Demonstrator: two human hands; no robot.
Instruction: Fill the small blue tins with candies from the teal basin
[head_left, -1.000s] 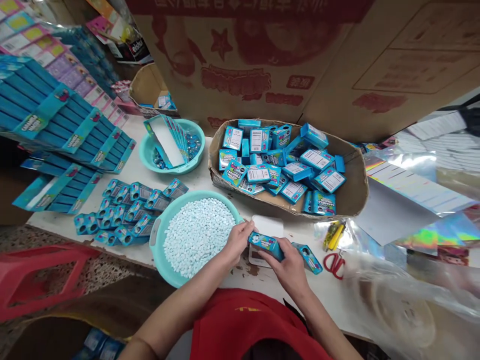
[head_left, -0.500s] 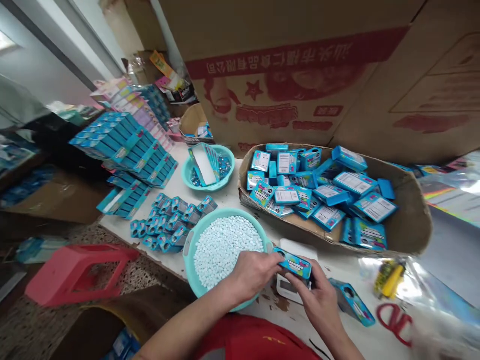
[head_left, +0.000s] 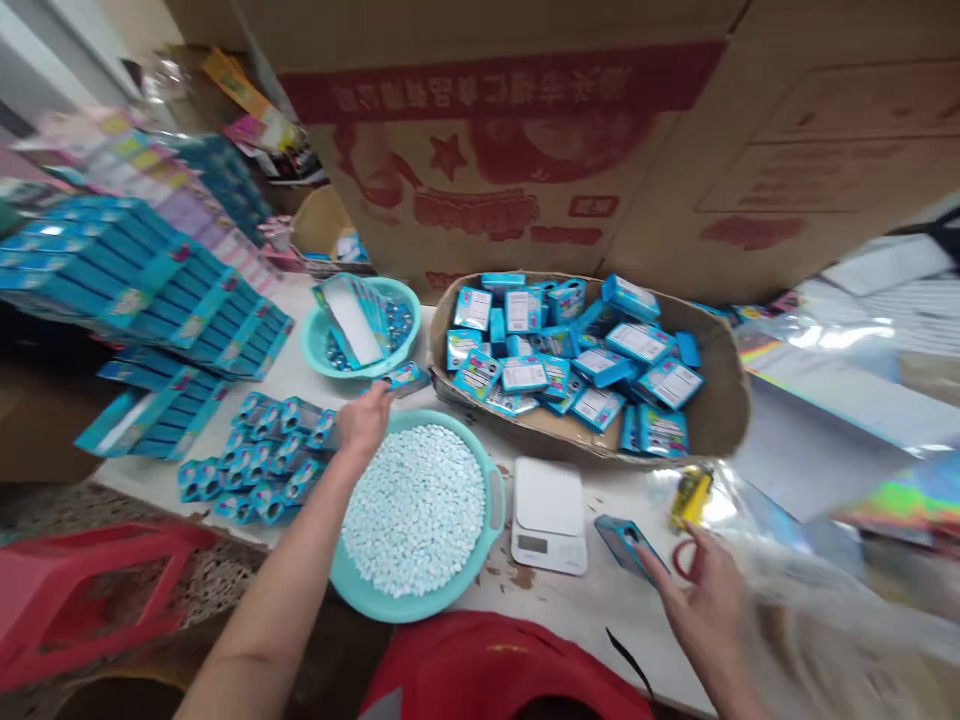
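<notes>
My left hand (head_left: 365,420) reaches out over the far rim of the teal bowl of pale blue tablets (head_left: 417,508). Its fingertips are pinched on one end of a small blue box (head_left: 406,378) beside a cluster of similar open blue boxes (head_left: 259,455). My right hand (head_left: 701,600) is low at the table's front edge, slightly blurred. Its fingers are stretched out, and the index tip touches another small blue box (head_left: 624,543) lying flat. A white digital scale (head_left: 549,513) sits bare between the bowl and that box.
A cardboard tray (head_left: 720,410) holds several closed blue boxes. A smaller teal bowl (head_left: 319,345) holds flat cartons and wrapped pieces. Stacks of flat blue cartons (head_left: 150,290) fill the left side. Red scissors (head_left: 686,555) and a yellow item (head_left: 691,492) lie on foil sheets. A red stool (head_left: 97,590) stands at lower left.
Both hands held one blue box over the scale; that box is gone from them. My left hand has reached forward to a box by the cluster. My right hand has dropped to the right.
</notes>
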